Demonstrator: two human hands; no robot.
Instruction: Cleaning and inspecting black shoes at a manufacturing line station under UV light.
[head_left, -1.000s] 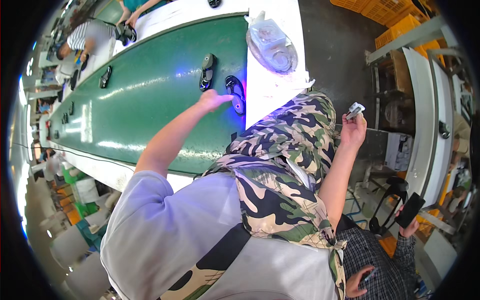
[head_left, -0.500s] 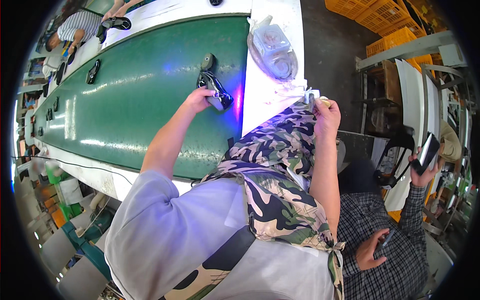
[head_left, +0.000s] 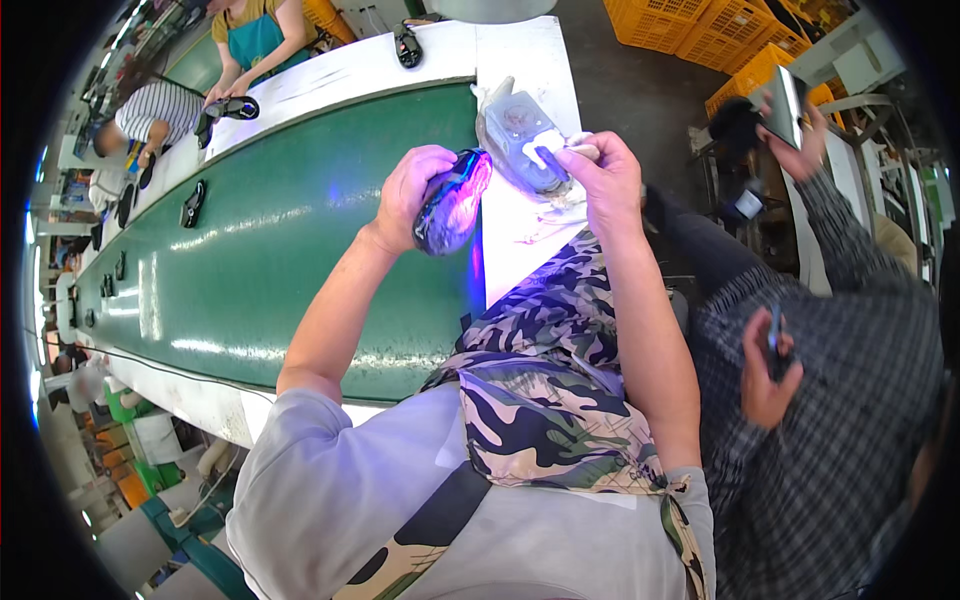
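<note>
glossy dark shoe sole (head_left: 452, 205), smooth, violet sheen, held in left hand (head_left: 412, 190) | smooth, shiny green conveyor belt (head_left: 290, 270) | matt white table edge (head_left: 520, 240) | soft camouflage cloth apron (head_left: 545, 400) | translucent plastic bottle (head_left: 520, 135), touched by right hand (head_left: 600, 180)

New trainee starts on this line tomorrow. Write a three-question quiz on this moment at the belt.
1. True or false: the left hand holds a dark shoe sole lit purple above the green conveyor belt.
2. What does the right hand pinch? A) a phone B) a small white-tipped tool C) a yellow crate
3. Fill in: the clear plastic container sits on the ____ table edge beside the belt.

Key: 1 true; 2 B, the small white-tipped tool; 3 white.
</note>
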